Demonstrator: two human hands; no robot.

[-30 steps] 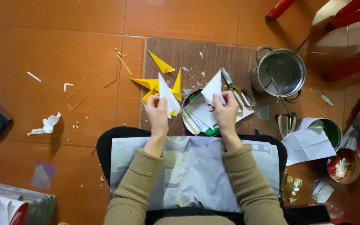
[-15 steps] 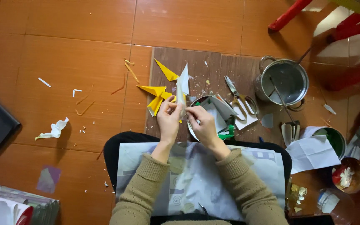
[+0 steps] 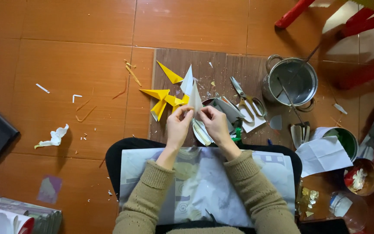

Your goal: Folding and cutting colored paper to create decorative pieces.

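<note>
Both my hands hold one folded white paper piece (image 3: 192, 89), a narrow pointed shape standing upright above the brown board (image 3: 215, 65). My left hand (image 3: 178, 126) pinches its lower left edge. Its lower right edge is pinched by my right hand (image 3: 215, 123). Yellow folded paper shapes (image 3: 163, 97) lie on the board just left of my hands. Under my right hand sits a round bowl (image 3: 204, 132) stuffed with paper sheets. A sheet of patterned paper (image 3: 204, 182) covers my lap.
Scissors (image 3: 247, 99) lie on the board to the right, beside a metal pot (image 3: 291, 81). A white folded sheet (image 3: 323, 151) covers a green tin. Crumpled paper (image 3: 53, 137) and scraps litter the tiled floor. Red chair legs (image 3: 293, 13) stand at top right.
The paper piece was folded narrower and my hands came closer together, left of the bowl. The view has shifted slightly.
</note>
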